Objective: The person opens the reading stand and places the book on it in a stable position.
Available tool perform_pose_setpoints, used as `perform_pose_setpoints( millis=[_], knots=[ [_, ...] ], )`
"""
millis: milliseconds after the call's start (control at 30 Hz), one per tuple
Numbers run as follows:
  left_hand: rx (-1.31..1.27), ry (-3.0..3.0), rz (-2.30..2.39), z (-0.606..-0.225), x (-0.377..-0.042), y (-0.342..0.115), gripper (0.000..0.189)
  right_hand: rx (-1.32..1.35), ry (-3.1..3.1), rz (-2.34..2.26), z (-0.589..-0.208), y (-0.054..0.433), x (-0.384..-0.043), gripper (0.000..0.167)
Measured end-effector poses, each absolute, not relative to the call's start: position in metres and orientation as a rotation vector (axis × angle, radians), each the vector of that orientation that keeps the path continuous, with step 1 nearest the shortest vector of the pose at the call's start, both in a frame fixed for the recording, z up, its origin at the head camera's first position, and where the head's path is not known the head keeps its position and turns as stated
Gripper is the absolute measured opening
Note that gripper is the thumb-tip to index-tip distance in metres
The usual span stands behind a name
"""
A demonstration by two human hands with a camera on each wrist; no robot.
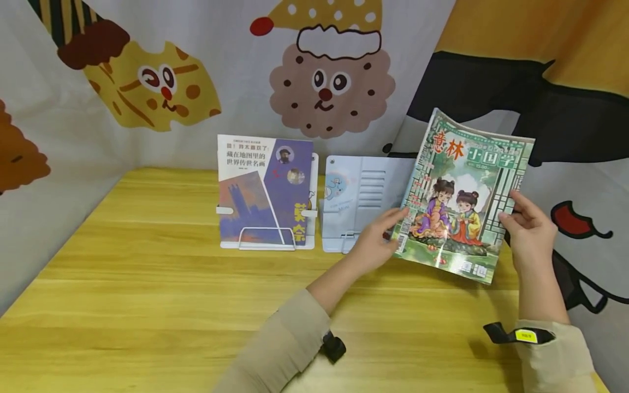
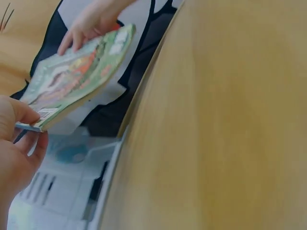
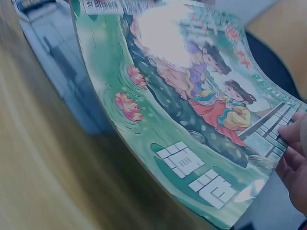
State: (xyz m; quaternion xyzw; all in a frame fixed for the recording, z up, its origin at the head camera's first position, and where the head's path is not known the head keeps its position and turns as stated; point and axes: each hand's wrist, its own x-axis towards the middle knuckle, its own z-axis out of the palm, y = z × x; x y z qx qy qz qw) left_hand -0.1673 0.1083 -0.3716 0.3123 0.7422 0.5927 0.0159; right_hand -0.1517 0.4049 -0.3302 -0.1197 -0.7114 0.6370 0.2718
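Observation:
A green magazine (image 1: 457, 207) with two cartoon children on its cover is held up off the table, tilted, between both hands. My left hand (image 1: 375, 240) pinches its left edge low down, thumb on the cover and fingers behind. At the opposite edge my right hand (image 1: 533, 232) grips it in the same way; in the right wrist view the thumb of that hand (image 3: 295, 158) lies on the cover. Behind the magazine stands a pale blue book stand (image 1: 368, 191), its right part hidden. To its left a purple and white book (image 1: 267, 191) rests upright on a white stand.
The wooden table (image 1: 172, 316) stretches in front of the stands. A curtain with cartoon food figures (image 1: 331, 82) hangs close behind and at the sides. White clips (image 1: 225, 210) hold the book's sides, and a wire ledge (image 1: 267, 239) crosses its foot.

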Motion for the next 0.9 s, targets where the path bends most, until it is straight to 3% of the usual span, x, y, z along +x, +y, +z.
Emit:
perform_pose_setpoints(
  millis=[400, 733, 900],
  knots=[
    [1.079, 2.372, 1.925, -0.323, -0.193, 0.06, 0.072, -0.046, -1.605, 1.751, -0.286, 0.348, -0.148, 0.047],
    [1.162, 2.527, 1.983, -0.273, -0.224, 0.028, 0.061, 0.205, -1.661, 1.671, -0.257, 0.315, -0.171, 0.046],
    [1.168, 2.653, 1.986, -0.256, -0.236, 0.015, 0.057, 0.234, -1.917, 1.4, -0.243, 0.31, -0.187, 0.05]
  ],
)
